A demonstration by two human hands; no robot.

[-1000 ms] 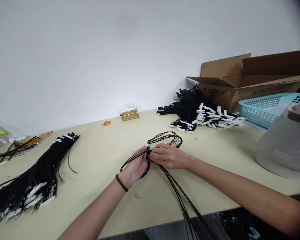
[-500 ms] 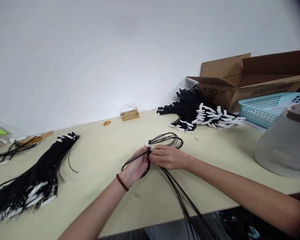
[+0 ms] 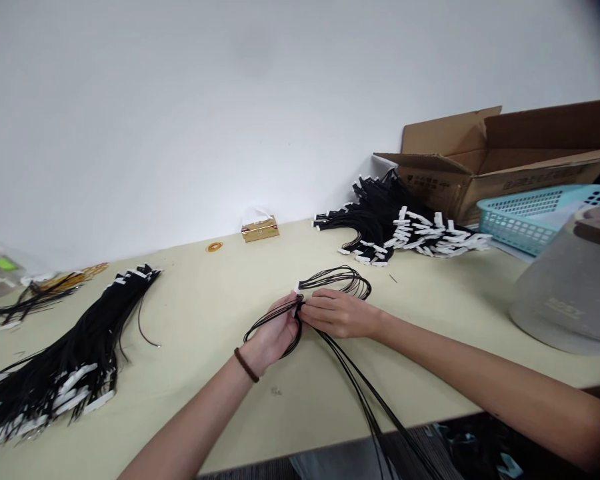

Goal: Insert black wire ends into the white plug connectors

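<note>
A small bundle of thin black wires (image 3: pixel 330 283) sat gathered at the middle of the cream worktable (image 3: pixel 205 333), pinched where both hands met. From that pinch the strands looped away from the person in a flat arc toward the wall, while their long run trailed back toward the near right, over the table's front edge and out of sight. A white connector (image 3: pixel 299 290) showed just above the fingertips, at the near-left end of the loop.

The left hand (image 3: pixel 275 330), a brown band (image 3: pixel 244 365) on its wrist, came in from below with fingers curled closed around the strands. The right hand (image 3: pixel 337 313) lay across from the right, its fingers narrowed onto the same spot, so the two hands touched at the pinch. Neither was plainly nearer.

Well apart to the left lay a long heap of black cables with white ends (image 3: pixel 65 373). A second pile of cables (image 3: pixel 395 230) rested at the far right, against an open cardboard box (image 3: pixel 485 160), beside a turquoise basket (image 3: pixel 535 213) and a grey plastic container (image 3: pixel 570 293).
</note>
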